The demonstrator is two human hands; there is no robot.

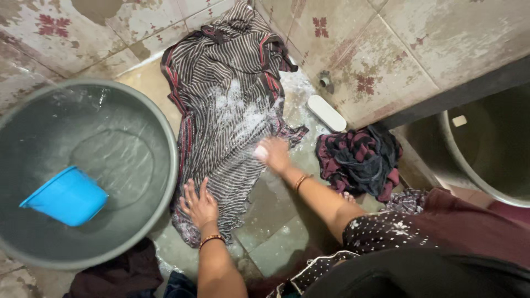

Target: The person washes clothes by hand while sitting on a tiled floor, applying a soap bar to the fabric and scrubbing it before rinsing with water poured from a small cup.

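A striped brown and white cloth lies spread on the wet tiled floor, patched with white soap foam. My left hand presses flat on its near end, fingers spread. My right hand is closed around a small pale bar of soap and rests it on the cloth's right edge. Both wrists wear thin bangles.
A large grey tub of water with a blue scoop floating in it stands at the left. A dark red and black bundle of clothes lies at the right beside a white brush-like object. Another grey tub sits far right. Dark cloth lies near the bottom.
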